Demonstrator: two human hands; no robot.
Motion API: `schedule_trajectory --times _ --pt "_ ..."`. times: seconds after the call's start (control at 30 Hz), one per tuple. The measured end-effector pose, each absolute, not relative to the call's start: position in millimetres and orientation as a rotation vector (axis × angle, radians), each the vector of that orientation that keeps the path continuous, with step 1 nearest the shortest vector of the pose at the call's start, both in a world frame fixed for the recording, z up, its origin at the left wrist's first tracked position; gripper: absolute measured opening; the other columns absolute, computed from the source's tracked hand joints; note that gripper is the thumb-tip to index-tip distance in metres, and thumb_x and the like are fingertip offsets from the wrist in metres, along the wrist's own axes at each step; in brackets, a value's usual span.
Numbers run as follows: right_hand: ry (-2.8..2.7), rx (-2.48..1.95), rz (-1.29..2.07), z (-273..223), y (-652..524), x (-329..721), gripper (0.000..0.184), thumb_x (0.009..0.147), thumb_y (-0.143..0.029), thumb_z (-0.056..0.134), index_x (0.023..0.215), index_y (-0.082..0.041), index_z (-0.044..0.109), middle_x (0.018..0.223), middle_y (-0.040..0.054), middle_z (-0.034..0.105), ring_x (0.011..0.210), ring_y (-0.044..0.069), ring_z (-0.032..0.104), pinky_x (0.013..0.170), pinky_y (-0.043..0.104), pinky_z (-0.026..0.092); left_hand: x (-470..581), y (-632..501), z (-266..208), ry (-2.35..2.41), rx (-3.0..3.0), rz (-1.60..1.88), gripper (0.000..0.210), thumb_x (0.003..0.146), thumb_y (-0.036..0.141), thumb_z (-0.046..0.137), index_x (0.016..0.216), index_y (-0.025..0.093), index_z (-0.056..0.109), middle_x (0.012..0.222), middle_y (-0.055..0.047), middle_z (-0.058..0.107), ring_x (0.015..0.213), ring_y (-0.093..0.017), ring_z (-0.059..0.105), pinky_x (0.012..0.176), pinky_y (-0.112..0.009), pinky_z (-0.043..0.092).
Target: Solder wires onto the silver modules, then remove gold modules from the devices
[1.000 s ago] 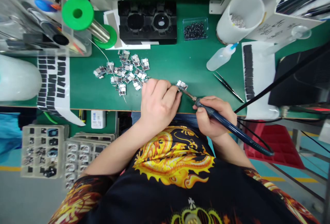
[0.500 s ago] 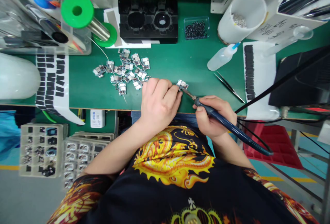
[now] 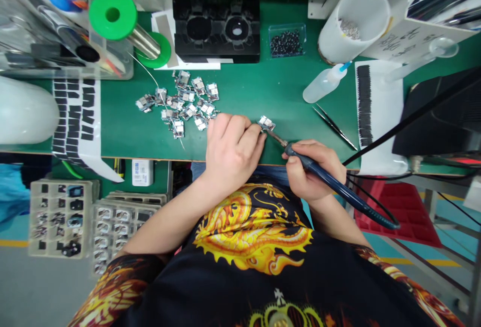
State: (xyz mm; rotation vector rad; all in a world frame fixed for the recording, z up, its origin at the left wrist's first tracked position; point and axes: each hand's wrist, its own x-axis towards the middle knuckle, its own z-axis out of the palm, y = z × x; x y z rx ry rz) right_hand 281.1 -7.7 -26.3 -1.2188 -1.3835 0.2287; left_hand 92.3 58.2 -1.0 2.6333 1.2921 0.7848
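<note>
My left hand [image 3: 235, 144] is closed, its thumb and forefinger pinched at the lower left corner of a small circuit board [image 3: 266, 123] with silvery parts on it. The curled fingers hide that corner. My right hand [image 3: 315, 169] grips a dark blue soldering iron [image 3: 330, 179]. The iron slants up to the left, and its tip meets the lower edge of the board, beside my left fingertips. Left of my left hand lies a loose cluster of similar circuit boards [image 3: 188, 110], with a strand of solder wire [image 3: 174, 125] across some of them.
On the green bench [image 3: 244, 86] stand a solder spool [image 3: 145, 43], a black fixture [image 3: 217, 48], a tray of small black parts [image 3: 287, 43], a squeeze bottle [image 3: 322, 85] and a white cup [image 3: 338, 26]. Tweezers [image 3: 334, 126] lie on the right. The iron's cable [image 3: 413, 119] runs rightward.
</note>
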Motion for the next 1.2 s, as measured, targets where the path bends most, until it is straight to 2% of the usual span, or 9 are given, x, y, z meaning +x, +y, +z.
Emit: schedule_trajectory --times 0.37,0.8,1.2 --pt "-1.371 -1.200 0.228 -26.7 -7.6 280.9 0.028 0.085 -0.015 0.076 0.110 -0.024 0.076 0.087 0.0007 0.080 0.071 0.021 0.080 0.066 0.037 0.070 91.8 57.8 0.1 1.298 2.656 0.791 0.009 0.104 0.020 0.069 0.111 0.020 0.075 0.103 -0.012 0.071 0.102 -0.030 0.056 0.086 -0.048 0.042" --pt "-1.426 -1.241 0.272 -25.8 -9.8 282.8 0.027 0.088 -0.017 0.076 0.114 -0.025 0.074 0.092 0.0017 0.082 0.077 0.022 0.081 0.072 0.039 0.071 91.4 58.0 0.1 1.296 2.664 0.800 0.008 0.104 0.021 0.070 0.111 0.020 0.075 0.102 -0.012 0.071 0.101 -0.030 0.055 0.085 -0.047 0.042" --pt "-1.436 -1.245 0.268 -24.4 -8.6 282.2 0.025 0.090 -0.019 0.074 0.114 -0.026 0.073 0.091 0.0010 0.081 0.076 0.021 0.081 0.069 0.037 0.070 90.9 57.8 -0.4 1.311 2.666 0.807 0.009 0.102 0.019 0.071 0.109 0.022 0.075 0.102 -0.011 0.071 0.100 -0.029 0.056 0.085 -0.048 0.043"
